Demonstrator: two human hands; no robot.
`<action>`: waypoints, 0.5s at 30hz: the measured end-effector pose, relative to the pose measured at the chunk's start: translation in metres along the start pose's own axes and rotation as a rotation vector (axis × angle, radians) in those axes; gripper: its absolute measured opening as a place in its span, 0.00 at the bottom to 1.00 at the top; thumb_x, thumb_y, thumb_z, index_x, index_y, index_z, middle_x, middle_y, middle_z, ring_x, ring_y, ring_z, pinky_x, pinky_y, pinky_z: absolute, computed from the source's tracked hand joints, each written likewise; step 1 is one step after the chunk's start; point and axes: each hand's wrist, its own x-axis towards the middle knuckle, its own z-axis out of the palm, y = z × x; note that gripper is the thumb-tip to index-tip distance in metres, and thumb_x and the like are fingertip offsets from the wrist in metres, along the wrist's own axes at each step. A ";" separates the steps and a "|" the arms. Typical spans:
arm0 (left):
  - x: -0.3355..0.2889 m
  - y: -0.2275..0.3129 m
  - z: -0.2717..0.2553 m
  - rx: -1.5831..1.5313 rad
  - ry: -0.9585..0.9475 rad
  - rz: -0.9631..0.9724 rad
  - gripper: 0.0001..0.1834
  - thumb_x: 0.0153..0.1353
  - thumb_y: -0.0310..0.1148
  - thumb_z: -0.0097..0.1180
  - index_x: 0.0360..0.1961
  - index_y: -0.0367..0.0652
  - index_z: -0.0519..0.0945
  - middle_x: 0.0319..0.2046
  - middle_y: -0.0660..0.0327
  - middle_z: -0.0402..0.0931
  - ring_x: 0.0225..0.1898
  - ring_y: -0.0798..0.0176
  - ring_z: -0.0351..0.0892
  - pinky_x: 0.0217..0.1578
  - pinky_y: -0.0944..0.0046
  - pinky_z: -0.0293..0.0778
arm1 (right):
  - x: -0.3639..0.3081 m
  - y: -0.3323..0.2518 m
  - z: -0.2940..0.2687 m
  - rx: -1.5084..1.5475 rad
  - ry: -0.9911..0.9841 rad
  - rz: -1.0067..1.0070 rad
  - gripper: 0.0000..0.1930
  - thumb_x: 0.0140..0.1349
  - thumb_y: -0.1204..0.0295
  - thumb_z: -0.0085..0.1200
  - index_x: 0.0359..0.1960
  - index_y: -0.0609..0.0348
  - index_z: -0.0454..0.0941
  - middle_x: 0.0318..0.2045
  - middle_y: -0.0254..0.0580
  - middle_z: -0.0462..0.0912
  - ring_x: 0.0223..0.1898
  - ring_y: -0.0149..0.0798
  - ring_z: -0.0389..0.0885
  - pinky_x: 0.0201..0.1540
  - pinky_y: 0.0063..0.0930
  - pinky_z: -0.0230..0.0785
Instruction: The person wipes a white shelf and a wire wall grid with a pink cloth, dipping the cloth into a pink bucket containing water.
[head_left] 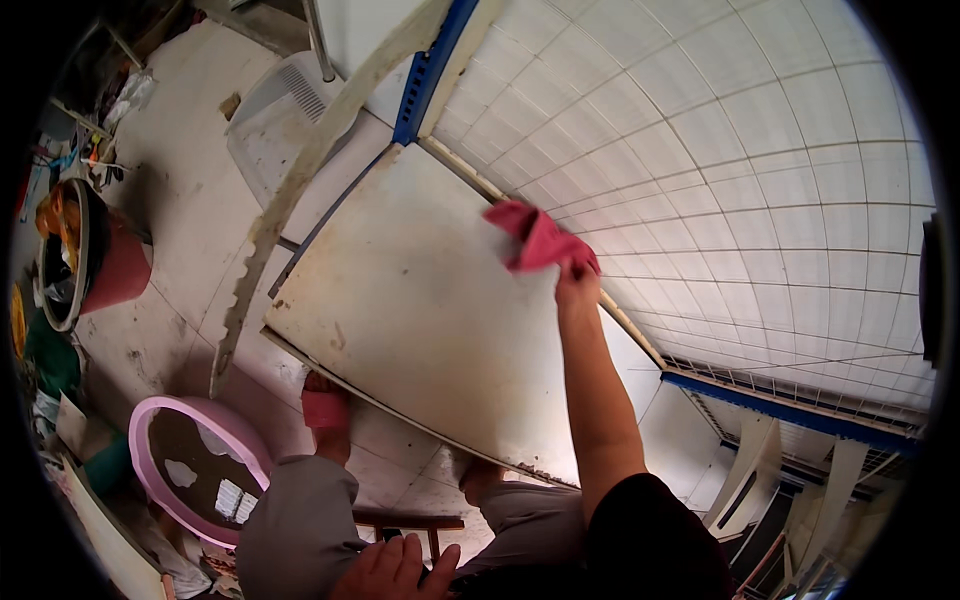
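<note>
White-tiled wall, stained concrete floor, pink basin of water.

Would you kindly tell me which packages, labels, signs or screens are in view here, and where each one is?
None can be made out. The right hand holds a red cloth on a plain white panel; the left hand rests low by the knee.

We see the cloth on the board beyond our right hand, the basin left of our left hand.
</note>
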 end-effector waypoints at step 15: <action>0.003 0.006 -0.006 0.034 -0.029 0.020 0.28 0.54 0.45 0.52 0.55 0.42 0.72 0.44 0.46 0.73 0.46 0.51 0.73 0.51 0.56 0.68 | -0.034 0.036 0.059 -1.129 -0.434 -0.468 0.14 0.64 0.76 0.43 0.49 0.73 0.67 0.49 0.52 0.71 0.48 0.50 0.74 0.48 0.37 0.77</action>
